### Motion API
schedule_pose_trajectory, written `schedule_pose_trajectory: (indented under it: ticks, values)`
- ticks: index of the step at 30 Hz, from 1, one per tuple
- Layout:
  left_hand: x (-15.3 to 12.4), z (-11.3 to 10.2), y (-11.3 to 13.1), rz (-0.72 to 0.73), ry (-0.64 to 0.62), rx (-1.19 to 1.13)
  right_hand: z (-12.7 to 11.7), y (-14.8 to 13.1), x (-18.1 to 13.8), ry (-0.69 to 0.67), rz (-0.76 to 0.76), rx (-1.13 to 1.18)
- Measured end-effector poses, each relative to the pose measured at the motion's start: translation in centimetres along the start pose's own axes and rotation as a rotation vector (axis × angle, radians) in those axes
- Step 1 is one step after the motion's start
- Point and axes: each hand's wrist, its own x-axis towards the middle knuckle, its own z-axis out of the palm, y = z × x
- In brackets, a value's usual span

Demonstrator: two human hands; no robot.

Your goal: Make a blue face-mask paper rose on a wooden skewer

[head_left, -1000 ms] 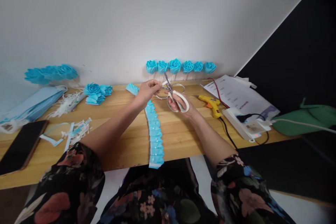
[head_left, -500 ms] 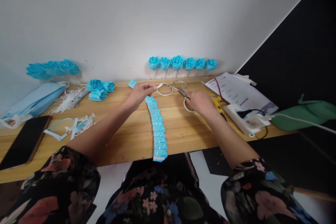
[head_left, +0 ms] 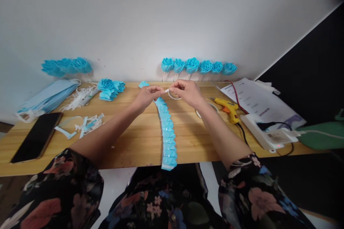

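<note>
- The wooden table (head_left: pixel 139 143) spreads beneath both hands, against a pale wall.
- Printed papers (head_left: pixel 258 94) lie well to the right of the fingers.
- Six blue rosettes (head_left: pixel 192 65) on stems lean in a row on the wall, just beyond the fingers.
- The pleated blue strip (head_left: pixel 168 134) runs from near the left fingertips towards the person, its end at the table's front edge.
- Folded face masks (head_left: pixel 49 94) lie far to the fingers' left, with a smartphone (head_left: pixel 37 136) nearer the person.
- The yellow glue gun (head_left: pixel 228 107) rests right of the fingers.
- The left hand (head_left: pixel 149 96) pinches narrowly, thumb against forefinger, on one end of a small white sliver (head_left: pixel 167 90).
- The right hand (head_left: pixel 188 91) faces it, its fingertips also narrow, pinching the other end.
- A thin ring (head_left: pixel 173 98) lies on the table just below the right fingertips, partly hidden.
- The sliver, smallest of all, bridges both pairs of fingertips above the table.
</note>
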Motion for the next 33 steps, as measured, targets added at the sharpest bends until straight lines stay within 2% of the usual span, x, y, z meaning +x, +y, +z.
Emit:
schedule_pose_trajectory:
  ticks: [4,7,9,10,12,15,21,26,30,33]
  values:
    - [0.9,-1.8,-0.6,0.023,0.06,-0.021,0.5,0.2,1.2,0.098,-0.105,-0.113]
    - [2.4,-5.0,-1.7,0.036,0.267,-0.008,0.6,0.7,2.7,0.192,-0.108,-0.08]
    - [3.6,-7.2,-2.7,0.025,0.43,0.191,0.9,1.1,4.0,0.195,-0.082,-0.017]
    - [4.1,-8.2,-3.2,0.004,0.469,0.349,1.2,1.3,4.7,0.182,-0.073,0.021]
    - [5.0,-9.3,-4.2,-0.054,0.452,0.644,2.0,1.5,5.9,0.156,-0.07,0.102]
    - [6.0,-9.7,-5.5,-0.127,0.376,0.782,3.4,1.6,7.1,0.134,-0.06,0.211]
    - [7.1,-9.2,-6.7,-0.167,0.331,0.754,5.1,2.7,7.8,0.078,-0.021,0.29]
    - [7.1,-8.9,-7.0,-0.126,0.328,0.669,5.2,4.5,7.7,-0.016,-0.041,0.17]
    - [6.8,-7.9,-6.1,-0.053,0.305,0.568,4.9,5.3,7.8,-0.013,-0.148,0.021]
    - [6.4,-7.0,-4.4,0.033,0.217,0.366,4.7,5.2,7.8,-0.016,-0.197,0.003]
